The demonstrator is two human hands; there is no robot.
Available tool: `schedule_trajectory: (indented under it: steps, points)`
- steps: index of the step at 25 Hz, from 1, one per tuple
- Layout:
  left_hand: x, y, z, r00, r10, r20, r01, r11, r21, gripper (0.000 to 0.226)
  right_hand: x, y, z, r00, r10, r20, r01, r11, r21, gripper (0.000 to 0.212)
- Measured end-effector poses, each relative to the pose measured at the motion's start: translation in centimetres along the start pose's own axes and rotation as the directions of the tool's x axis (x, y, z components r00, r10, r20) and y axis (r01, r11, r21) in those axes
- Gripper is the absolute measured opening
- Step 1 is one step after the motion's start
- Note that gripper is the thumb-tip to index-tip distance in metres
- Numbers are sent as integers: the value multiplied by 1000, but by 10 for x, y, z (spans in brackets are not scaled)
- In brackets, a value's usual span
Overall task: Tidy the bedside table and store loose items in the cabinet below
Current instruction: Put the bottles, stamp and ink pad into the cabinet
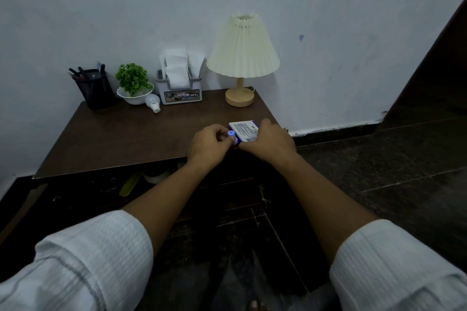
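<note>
- At near right edge of bedside table (126,139): white-and-purple box (243,129), grasped from its right side by right hand (269,141), fingers curled over it.
- Pinched in left hand (208,145) fingertips: small blue-capped tube (230,134), touching near left corner of box.
- Along far edge, left to right: pen holder (94,88), potted plant (132,83), light bulb (153,102) on its side, tissue holder (180,83), lamp (242,58).
- In open cabinet (101,192) below: yellow-green item (129,185), too dim to identify.

Glossy dark wood table (131,134), pleated paper lampshade (243,50)
</note>
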State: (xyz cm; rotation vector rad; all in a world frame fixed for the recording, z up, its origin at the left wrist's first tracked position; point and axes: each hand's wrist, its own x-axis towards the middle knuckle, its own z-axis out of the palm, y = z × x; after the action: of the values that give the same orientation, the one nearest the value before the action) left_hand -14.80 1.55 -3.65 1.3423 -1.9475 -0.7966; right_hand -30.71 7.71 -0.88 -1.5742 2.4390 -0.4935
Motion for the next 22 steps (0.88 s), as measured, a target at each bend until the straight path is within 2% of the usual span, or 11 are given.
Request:
schedule_trajectory:
  steps: [5, 9, 14, 17, 22]
  points:
    - [-53, -22, -18, 999, -26, 36, 30, 993, -111, 13, -39, 5, -25, 981, -77, 178, 51, 988, 148, 61]
    - [-79, -41, -23, 994, -101, 34, 104, 988, -116, 10, -66, 5, -30, 949, -97, 301, 35, 978, 205, 44]
    - [-85, -60, -16, 985, -155, 69, 162, 980, -115, 18, -71, 5, -22, 909, -154, 386, 49, 962, 267, 44]
    - [-81, -70, -5, 978, -191, 88, 198, 976, -89, 18, -65, 15, -2, 871, -138, 471, 27, 971, 236, 43]
    - [-69, -90, 13, 964, -251, 87, 258, 963, -75, 13, -48, 31, 44, 915, -48, 401, 0, 993, 119, 45]
